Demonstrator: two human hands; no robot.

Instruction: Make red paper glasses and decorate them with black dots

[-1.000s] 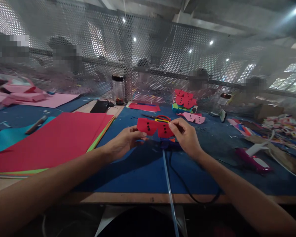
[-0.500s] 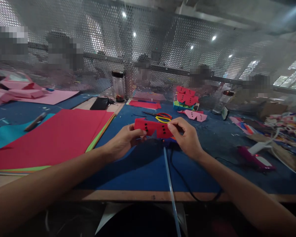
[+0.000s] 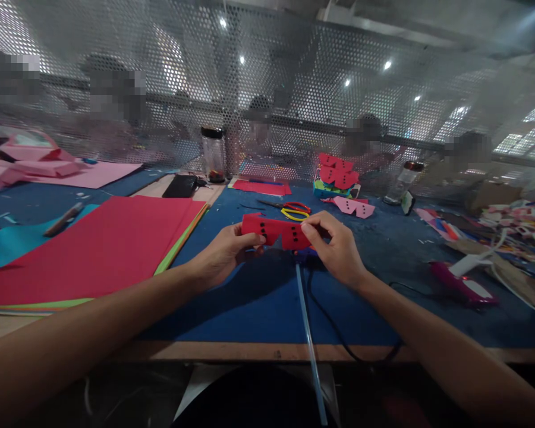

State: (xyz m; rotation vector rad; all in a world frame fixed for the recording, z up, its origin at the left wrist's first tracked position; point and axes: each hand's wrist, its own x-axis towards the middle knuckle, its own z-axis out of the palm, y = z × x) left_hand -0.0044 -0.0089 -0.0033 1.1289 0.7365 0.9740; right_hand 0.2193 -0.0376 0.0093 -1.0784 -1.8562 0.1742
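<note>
Both my hands hold a red paper cut-out (image 3: pixel 274 230) with rows of black dots, just above the blue mat (image 3: pixel 258 303). My left hand (image 3: pixel 225 254) pinches its left end between thumb and fingers. My right hand (image 3: pixel 335 248) is closed on its right end. Under the cut-out lies a blue glue gun (image 3: pixel 304 257) with a clear glue stick (image 3: pixel 309 345) and a black cord running toward me.
A stack of red and green paper sheets (image 3: pixel 93 244) lies at left. Scissors (image 3: pixel 294 210), a pink cut-out (image 3: pixel 354 207) and a pile of red cut-outs (image 3: pixel 336 172) sit beyond my hands. A pink glue gun (image 3: pixel 461 284) lies right. A perforated metal screen (image 3: pixel 267 89) backs the table; people sit behind it.
The red cut-out has been lowered and tilted flatter toward the mat, with both hands still gripping its ends. The view has shifted slightly.
</note>
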